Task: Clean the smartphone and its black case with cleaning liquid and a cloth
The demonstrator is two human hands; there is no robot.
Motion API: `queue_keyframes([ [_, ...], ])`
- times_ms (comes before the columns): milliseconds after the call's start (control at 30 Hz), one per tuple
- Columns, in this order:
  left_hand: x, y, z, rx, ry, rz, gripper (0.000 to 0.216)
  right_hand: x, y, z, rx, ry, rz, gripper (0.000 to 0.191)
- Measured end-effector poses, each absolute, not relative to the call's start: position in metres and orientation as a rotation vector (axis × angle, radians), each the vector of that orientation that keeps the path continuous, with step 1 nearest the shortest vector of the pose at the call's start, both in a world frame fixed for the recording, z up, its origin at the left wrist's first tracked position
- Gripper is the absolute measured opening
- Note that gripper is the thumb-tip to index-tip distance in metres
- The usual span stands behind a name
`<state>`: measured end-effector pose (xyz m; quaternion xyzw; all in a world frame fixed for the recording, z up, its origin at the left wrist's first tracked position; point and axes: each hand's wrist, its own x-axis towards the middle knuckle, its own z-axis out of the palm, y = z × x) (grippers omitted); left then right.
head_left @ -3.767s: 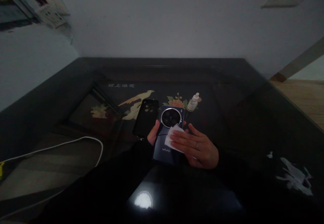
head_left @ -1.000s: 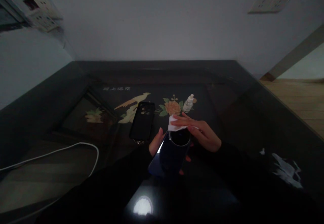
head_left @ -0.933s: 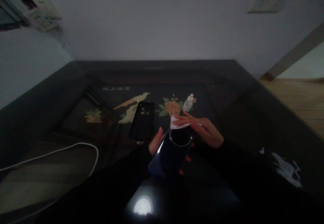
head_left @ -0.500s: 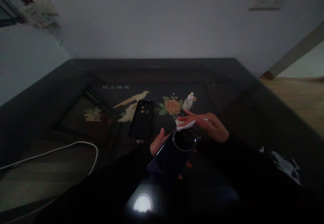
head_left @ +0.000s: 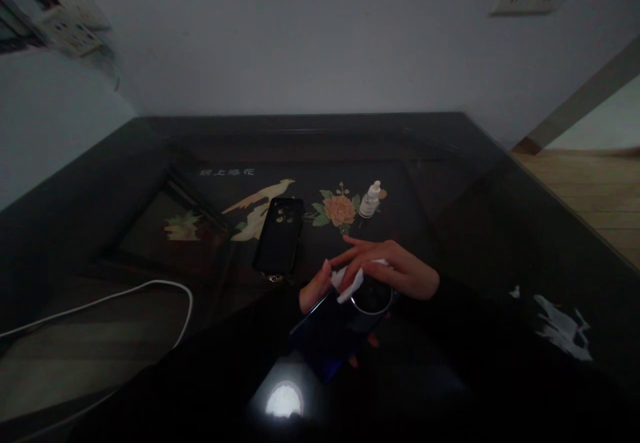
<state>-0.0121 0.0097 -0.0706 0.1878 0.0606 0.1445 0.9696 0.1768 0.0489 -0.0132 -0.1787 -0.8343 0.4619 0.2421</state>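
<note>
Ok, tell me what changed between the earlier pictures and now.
The right hand drew the wipe from the far edge of the phone back onto its rear, left of the camera ring; the phone tipped further right. The left hand still holds the phone; black case, small bottle and white cable lie unmoved.

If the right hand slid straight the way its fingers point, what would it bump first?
Probably the left hand, whose thumb grips the edge of the dark phone just past the right hand and its white wipe. Farther along lies the black phone case, but depth is unclear in this dim view.
</note>
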Motion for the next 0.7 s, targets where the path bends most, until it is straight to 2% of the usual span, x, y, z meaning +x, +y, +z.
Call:
queue_keyframes([
  [233, -0.011, 0.013, -0.074, 0.372, 0.105, 0.295, 0.081, 0.178, 0.051, -0.012, -0.562, -2.308, 1.095, 0.035],
  [333, -0.013, 0.014, -0.076, 0.353, 0.112, 0.253, 0.087, 0.172, 0.044, -0.01, -0.458, -2.455, 1.0, 0.032],
  [533, -0.016, 0.018, -0.075, 0.377, 0.097, 0.361, 0.08, 0.169, 0.038, -0.01, -0.469, -2.624, 0.456, 0.032],
  [700, -0.012, 0.017, -0.077, 0.41, 0.154, 0.448, 0.075, 0.175, 0.048, -0.021, -0.592, -2.585, 0.174, 0.034],
])
